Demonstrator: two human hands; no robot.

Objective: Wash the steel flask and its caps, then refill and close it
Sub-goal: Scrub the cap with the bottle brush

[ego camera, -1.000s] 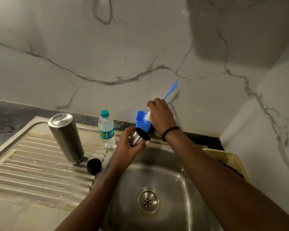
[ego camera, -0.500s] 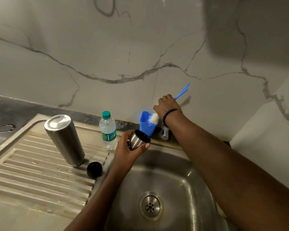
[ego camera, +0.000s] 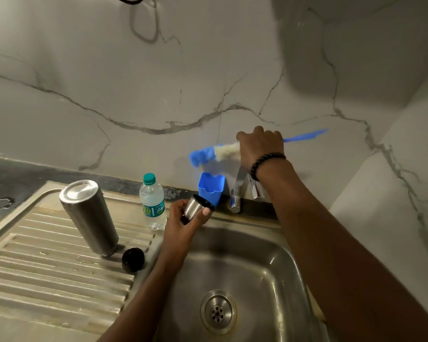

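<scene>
The steel flask [ego camera: 88, 216] stands upside down on the ribbed drainboard at the left. A small black cap [ego camera: 133, 259] lies at its foot. My left hand [ego camera: 183, 224] grips the steel cup-shaped cap [ego camera: 195, 208] above the sink's back rim, its dark opening turned up and to the right. My right hand [ego camera: 260, 146] holds a blue bottle brush [ego camera: 208, 153] with white and blue bristles, lifted clear above the blue holder [ego camera: 211, 190]; its blue handle sticks out to the right.
A small plastic water bottle [ego camera: 153, 202] with a green top stands between the flask and my left hand. The chrome tap [ego camera: 237, 193] sits behind the steel sink basin [ego camera: 255, 262], drain [ego camera: 218, 311] at the front. A marble wall rises close behind.
My right hand has pulled the brush up out of the blue holder and swung it level. My left hand has kept the steel cap in place.
</scene>
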